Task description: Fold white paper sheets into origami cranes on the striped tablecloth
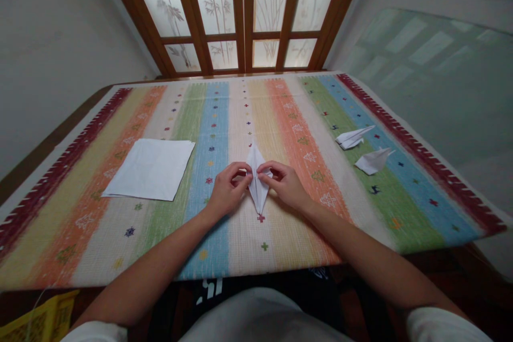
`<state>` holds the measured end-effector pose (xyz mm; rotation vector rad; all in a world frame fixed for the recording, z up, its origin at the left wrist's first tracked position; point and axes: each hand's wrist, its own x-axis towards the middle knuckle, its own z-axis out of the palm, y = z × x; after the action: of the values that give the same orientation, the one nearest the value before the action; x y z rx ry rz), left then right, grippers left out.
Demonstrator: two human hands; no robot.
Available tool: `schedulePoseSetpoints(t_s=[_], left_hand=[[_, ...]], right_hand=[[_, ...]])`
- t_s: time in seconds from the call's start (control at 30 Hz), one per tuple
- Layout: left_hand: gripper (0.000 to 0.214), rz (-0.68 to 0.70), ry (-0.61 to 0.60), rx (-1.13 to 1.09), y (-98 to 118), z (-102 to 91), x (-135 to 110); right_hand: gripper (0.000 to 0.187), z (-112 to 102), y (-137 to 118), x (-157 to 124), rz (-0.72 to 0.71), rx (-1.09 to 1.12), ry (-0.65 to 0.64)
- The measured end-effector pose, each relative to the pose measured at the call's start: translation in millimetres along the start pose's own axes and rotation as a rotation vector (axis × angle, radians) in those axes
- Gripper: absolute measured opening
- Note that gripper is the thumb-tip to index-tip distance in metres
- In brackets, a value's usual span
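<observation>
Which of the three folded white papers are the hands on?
The diamond-shaped paper in the middle: the left hand and right hand hold its opposite sides. The farther folded paper and nearer folded paper, both to the right, lie untouched.

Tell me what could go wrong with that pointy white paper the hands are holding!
The left hand and right hand both pinch the folded paper near its middle, so pulling too hard might tear or wrinkle it.

The stack of white paper looks loose and its edges don't quite line up, so a bump from the left arm could slide it apart.
</observation>
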<state>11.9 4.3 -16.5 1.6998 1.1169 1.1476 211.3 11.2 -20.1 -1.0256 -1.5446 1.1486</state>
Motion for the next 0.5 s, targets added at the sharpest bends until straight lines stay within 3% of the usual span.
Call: schedulePoseSetpoints(t_s=[0.23, 0.5], left_hand=[[0.025, -0.056, 0.022, -0.005, 0.5, -2.0, -0.1], [0.022, -0.11, 0.035, -0.131, -7.7, -2.5, 1.0]], right_hand=[[0.016, -1.4, -4.7, -3.5, -0.053, -0.063, -0.049], [0.055, -3.1, 3.5, -1.6, 0.121, 0.364, -0.1]])
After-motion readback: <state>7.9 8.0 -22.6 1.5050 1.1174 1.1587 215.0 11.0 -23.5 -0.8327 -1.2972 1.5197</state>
